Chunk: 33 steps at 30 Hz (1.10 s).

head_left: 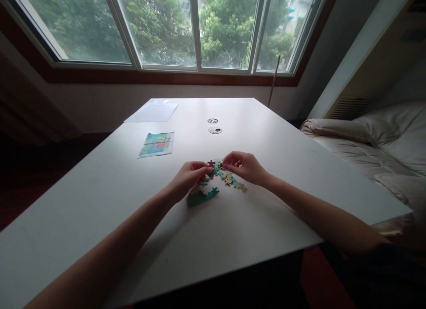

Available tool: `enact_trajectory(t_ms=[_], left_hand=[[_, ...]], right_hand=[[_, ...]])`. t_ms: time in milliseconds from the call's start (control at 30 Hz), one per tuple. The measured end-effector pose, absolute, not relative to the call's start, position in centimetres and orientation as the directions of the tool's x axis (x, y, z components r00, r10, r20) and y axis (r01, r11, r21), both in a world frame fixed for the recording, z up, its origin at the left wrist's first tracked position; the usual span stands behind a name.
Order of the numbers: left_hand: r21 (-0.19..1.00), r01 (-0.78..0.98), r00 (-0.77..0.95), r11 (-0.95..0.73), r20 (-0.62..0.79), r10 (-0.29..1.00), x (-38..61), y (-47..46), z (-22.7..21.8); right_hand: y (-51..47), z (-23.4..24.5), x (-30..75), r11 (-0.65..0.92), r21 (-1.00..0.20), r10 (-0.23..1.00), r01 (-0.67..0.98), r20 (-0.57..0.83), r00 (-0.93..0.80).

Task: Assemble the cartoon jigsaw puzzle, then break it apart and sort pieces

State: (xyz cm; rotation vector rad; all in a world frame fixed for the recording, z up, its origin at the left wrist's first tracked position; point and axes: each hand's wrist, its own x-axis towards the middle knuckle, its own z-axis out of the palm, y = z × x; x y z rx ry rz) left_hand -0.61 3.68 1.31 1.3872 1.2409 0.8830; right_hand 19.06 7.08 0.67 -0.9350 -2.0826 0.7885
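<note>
Several small jigsaw puzzle pieces (229, 178) in green, yellow, red and pale colours lie in a loose pile on the white table (266, 136). At the left side of the pile, my left hand (189, 178) is closed in a pinch on a dark red puzzle piece (211, 163). Opposite it, the thumb and fingers of my right hand (246, 167) pinch a small olive puzzle piece (221, 165), partly hidden by the fingertips. A joined strip of green pieces (201, 198) lies below my left hand, nearer to me.
A colourful picture sheet (157, 144) with a crease lies left of the pile. White paper (151, 112) rests at the table's far left. Two round flat items (214, 130) lie beyond my hands. A pale sofa (372, 140) stands to the right, a window ahead.
</note>
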Motion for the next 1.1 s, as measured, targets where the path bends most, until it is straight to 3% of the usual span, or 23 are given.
enact_trajectory(t_ms=[67,167,300,500,733,1100], left_hand=[[0.899,0.435,0.191,-0.053,-0.034,0.981,-1.0,3.8,1.4],[0.665,0.705,0.245,-0.248,0.1,0.964,-1.7,4.0,1.8],[0.521,0.785,0.348,-0.335,0.077,0.934,-2.9,4.1,2.9],[0.489,0.764,0.571,-0.421,-0.208,0.794,-4.2,4.0,3.8],[0.544,0.74,0.614,-0.394,-0.308,0.727,-4.1,3.8,3.8],[0.6,0.665,0.677,-0.444,-0.234,0.698,-3.3,3.4,3.3]], right_hand=[[7.1,0.7,19.2,0.617,-0.653,0.772,0.44,0.391,-0.502],[7.0,0.6,19.4,0.668,-0.561,0.736,0.489,0.396,-0.55],[6.4,0.4,19.0,0.735,-0.459,0.671,0.499,0.39,-0.63],[4.7,-0.2,18.0,0.859,-0.347,0.492,0.378,0.351,-0.797],[4.6,0.1,17.9,0.873,-0.328,0.46,0.36,0.31,-0.832],[4.7,1.0,18.3,0.866,-0.332,0.438,0.373,0.149,-0.886]])
